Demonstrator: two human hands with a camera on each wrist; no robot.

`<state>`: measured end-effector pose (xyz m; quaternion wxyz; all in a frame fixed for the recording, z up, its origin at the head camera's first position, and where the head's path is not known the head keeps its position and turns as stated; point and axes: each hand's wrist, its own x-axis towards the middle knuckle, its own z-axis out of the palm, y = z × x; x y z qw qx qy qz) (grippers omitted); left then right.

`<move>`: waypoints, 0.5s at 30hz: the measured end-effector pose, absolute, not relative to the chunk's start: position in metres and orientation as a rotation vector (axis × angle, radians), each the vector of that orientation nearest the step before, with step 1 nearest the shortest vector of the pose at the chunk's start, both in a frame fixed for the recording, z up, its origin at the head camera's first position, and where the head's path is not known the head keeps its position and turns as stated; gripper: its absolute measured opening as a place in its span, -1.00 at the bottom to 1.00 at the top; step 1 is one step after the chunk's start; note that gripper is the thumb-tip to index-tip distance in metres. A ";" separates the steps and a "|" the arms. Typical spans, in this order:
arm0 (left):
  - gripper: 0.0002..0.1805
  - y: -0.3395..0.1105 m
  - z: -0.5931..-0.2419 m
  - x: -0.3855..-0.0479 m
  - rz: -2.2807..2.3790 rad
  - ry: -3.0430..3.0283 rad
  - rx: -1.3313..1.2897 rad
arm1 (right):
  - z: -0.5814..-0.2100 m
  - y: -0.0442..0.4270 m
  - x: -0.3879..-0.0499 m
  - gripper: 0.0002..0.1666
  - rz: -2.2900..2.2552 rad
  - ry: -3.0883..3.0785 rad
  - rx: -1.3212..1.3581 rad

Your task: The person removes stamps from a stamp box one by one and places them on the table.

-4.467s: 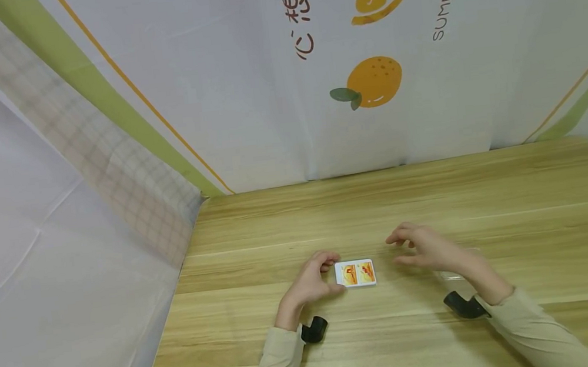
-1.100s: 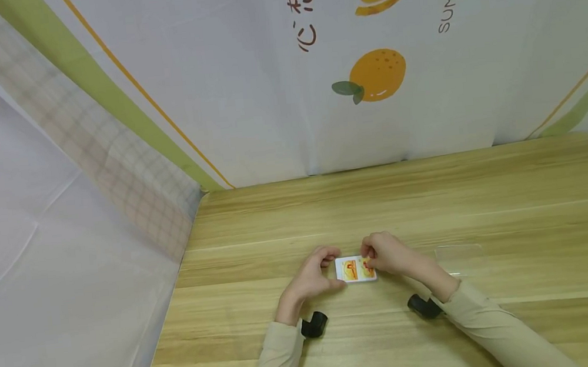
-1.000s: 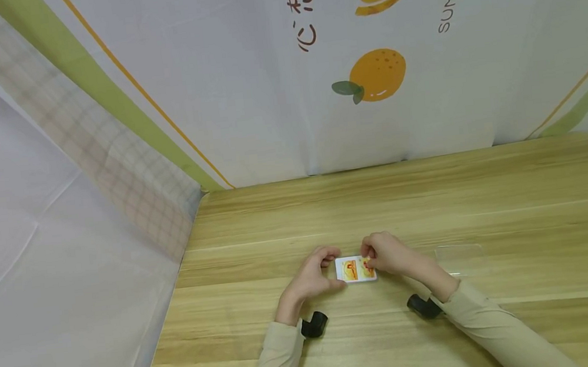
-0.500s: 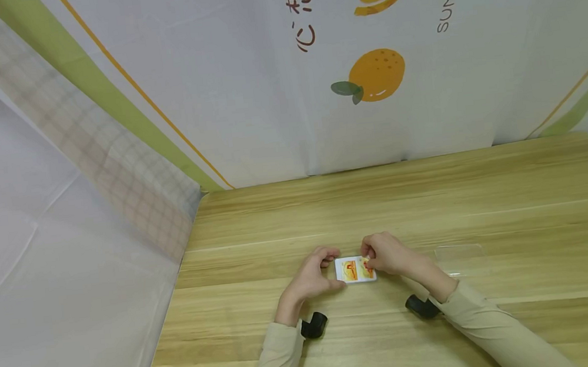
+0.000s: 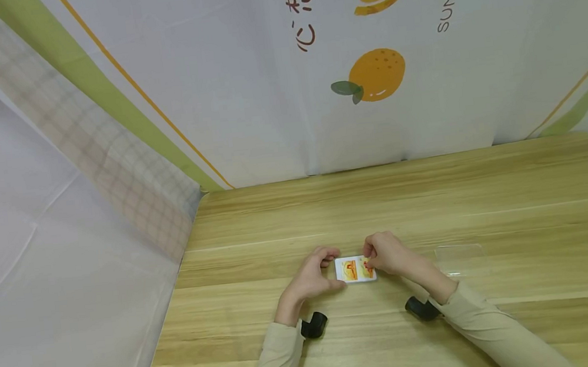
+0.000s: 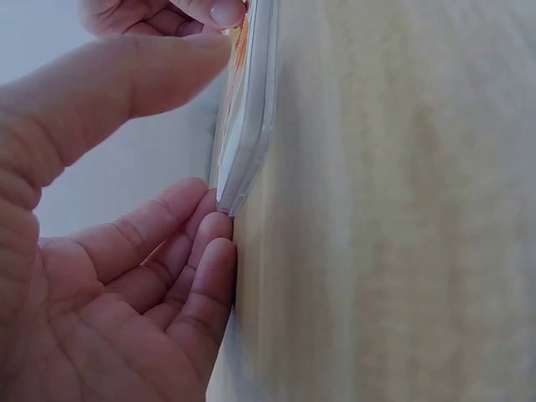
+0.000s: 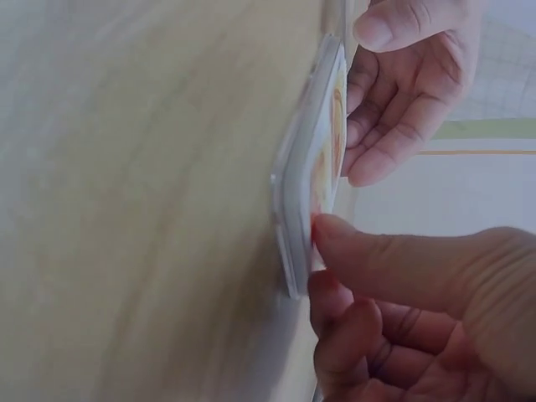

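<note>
A small deck of white cards with orange-yellow pictures point(image 5: 348, 270) lies flat on the wooden table, between both hands. Its rounded side point(image 7: 300, 172) shows a clear plastic tray beneath in the right wrist view. My left hand point(image 5: 311, 279) holds the deck's left end, thumb along the near edge and fingers at the far corner. On the right end, my right hand point(image 5: 391, 254) has its thumb on the top card's face and curled fingers at the edge, pinching there. Whether one card or several are pinched is hidden.
To the right of the deck a clear plastic cover point(image 5: 461, 259) lies on the table point(image 5: 276, 220). A white curtain point(image 5: 243, 94) with orange prints hangs behind the table's back edge. Black wrist cameras stick out from both sleeves.
Since the earliest frame, my right hand has moved left from above the clear cover onto the deck's right end. Over the last second both hands and the deck look nearly still.
</note>
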<state>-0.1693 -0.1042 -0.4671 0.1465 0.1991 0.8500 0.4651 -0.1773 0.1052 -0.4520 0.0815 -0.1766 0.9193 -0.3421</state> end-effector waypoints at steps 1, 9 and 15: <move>-0.33 -0.104 -0.467 -0.169 1.341 2.445 0.572 | -0.452 0.105 -0.177 -0.80 -1.027 2.747 -0.525; -0.33 -0.104 -0.467 -0.169 1.340 2.450 0.581 | -0.453 0.106 -0.176 -0.82 -1.081 2.755 -0.538; -0.33 -0.105 -0.467 -0.169 1.349 2.444 0.593 | -0.455 0.107 -0.176 -0.84 -1.127 2.752 -0.540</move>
